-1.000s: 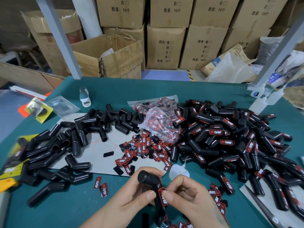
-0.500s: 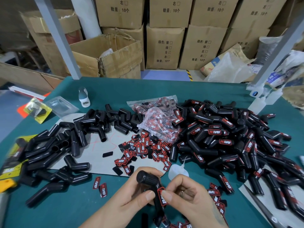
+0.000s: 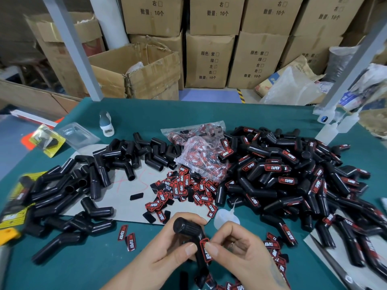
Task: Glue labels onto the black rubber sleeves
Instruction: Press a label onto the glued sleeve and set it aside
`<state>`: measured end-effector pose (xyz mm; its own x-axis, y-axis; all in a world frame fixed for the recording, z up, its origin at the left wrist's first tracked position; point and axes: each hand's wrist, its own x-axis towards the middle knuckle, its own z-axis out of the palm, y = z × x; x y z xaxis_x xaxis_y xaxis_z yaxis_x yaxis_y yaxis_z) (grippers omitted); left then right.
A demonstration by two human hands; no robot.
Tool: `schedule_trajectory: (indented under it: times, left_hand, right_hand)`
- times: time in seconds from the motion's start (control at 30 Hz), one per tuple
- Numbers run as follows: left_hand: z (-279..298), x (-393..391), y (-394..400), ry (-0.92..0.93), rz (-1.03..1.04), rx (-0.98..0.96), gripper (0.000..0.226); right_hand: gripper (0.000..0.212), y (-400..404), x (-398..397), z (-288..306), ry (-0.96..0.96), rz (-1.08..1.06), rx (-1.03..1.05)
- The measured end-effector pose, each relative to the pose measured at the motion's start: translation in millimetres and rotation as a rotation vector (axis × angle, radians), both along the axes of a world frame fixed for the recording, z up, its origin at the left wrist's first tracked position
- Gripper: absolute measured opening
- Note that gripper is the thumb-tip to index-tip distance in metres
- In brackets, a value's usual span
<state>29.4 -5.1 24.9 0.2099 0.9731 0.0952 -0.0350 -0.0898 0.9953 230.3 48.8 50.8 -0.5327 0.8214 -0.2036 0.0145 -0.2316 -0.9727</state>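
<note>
Both hands — left hand (image 3: 167, 255), right hand (image 3: 243, 254) — close together, fingers curled.

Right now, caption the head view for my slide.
Both hands press a label onto a sleeve between unlabelled and labelled piles.

Even, fairly bright overhead light falls on the green table (image 3: 272, 114), leaving only soft shadows and small highlights on the black sleeves (image 3: 261, 181), while wide-angle distortion bends the posts (image 3: 73, 49) and boxes (image 3: 209, 59), and the left edge smears into blur.
</note>
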Motion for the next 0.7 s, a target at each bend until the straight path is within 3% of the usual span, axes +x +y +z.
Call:
schedule_trajectory:
  times: [0.7]
  left_hand:
    - [-2.4,0.6,-0.4,0.004,0.006,0.001,0.031]
  right_hand:
    - [0.019,0.4,0.3,-3.7,-0.007,-0.014,0.062]
